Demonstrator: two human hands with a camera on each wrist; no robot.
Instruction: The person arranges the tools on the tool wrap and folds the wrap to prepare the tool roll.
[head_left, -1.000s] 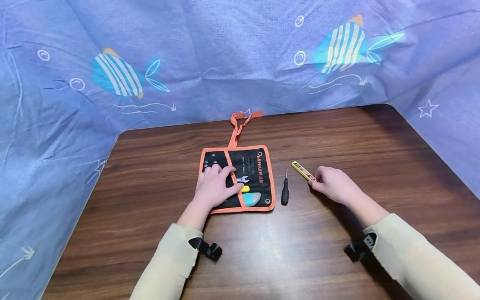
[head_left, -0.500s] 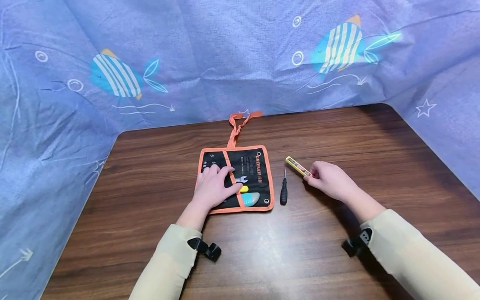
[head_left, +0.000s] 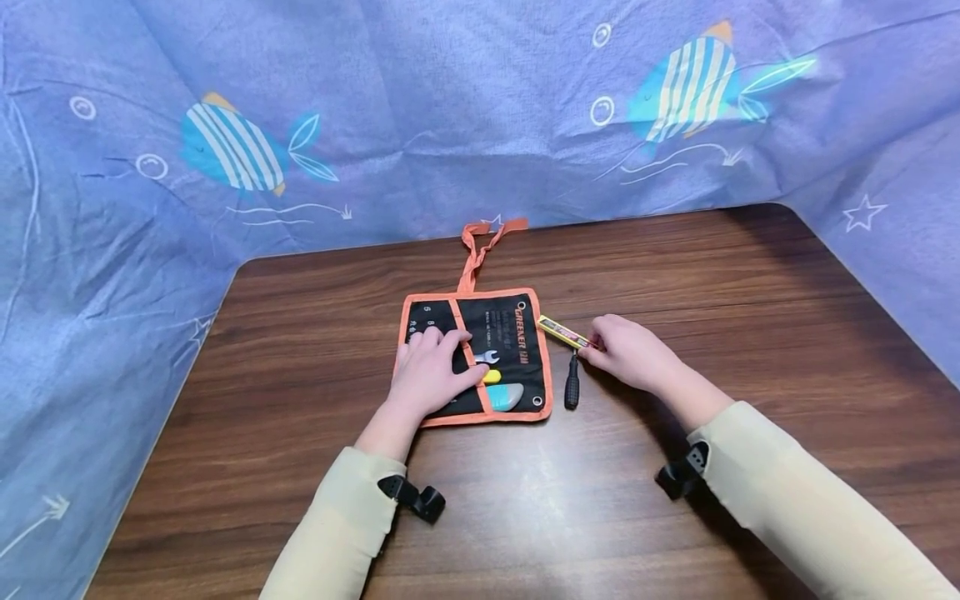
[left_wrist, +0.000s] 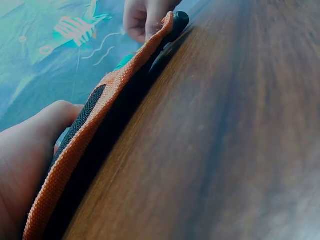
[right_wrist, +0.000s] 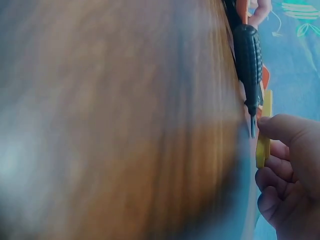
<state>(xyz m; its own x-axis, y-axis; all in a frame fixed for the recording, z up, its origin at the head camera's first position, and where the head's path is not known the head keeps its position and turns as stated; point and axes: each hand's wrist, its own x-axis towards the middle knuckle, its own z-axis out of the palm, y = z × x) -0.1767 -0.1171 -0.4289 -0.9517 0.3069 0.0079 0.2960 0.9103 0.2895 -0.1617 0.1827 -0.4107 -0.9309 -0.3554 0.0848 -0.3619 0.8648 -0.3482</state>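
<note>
We list a yellow box [head_left: 562, 332] pinched in our right hand [head_left: 628, 352], pointing lengthwise left toward the pouch [head_left: 504, 310] (our left hand [head_left: 427, 375] resting there, unclenched).

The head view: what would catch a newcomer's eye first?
The orange-trimmed black tool pouch, lying under the person's left hand near the picture's middle, probably stands out first. Just right of it, the right hand pinches a slim yellow labelled case beside a black-handled screwdriver. Behind, striped fish decorate the blue cloth.
</note>
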